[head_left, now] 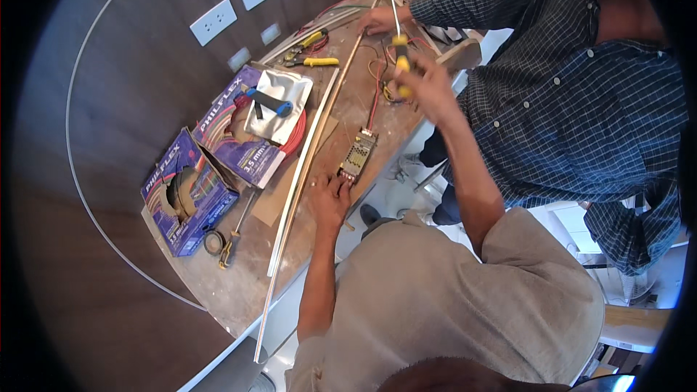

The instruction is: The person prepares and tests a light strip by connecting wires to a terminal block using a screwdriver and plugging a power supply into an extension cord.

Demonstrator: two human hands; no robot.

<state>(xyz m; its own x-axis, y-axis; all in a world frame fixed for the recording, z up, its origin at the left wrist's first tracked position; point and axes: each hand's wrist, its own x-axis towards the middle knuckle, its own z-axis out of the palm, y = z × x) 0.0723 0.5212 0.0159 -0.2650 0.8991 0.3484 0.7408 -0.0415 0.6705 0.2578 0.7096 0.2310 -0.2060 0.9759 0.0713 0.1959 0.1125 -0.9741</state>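
Note:
My left hand (330, 201) is at the near end of a perforated metal power supply (359, 152), its fingertips gripping the terminal end. Red and dark wires (375, 105) run from the far end of that box. Raised over the table's right side, my right hand (430, 91) is closed around a screwdriver (401, 54) with a yellow and black handle. Its long shaft points up and away, and the hand is slightly blurred. Left of the power supply lie long thin strips (308, 149), one white and one brownish.
A co-worker's hand (385, 20) touches the strip's far end. On the worn table (218, 294) are purple cable boxes (190, 192), a silver pouch (279, 105) under a blue-handled tool (270, 101), yellow-handled pliers (319, 62), another screwdriver (236, 236) and a tape roll (214, 242).

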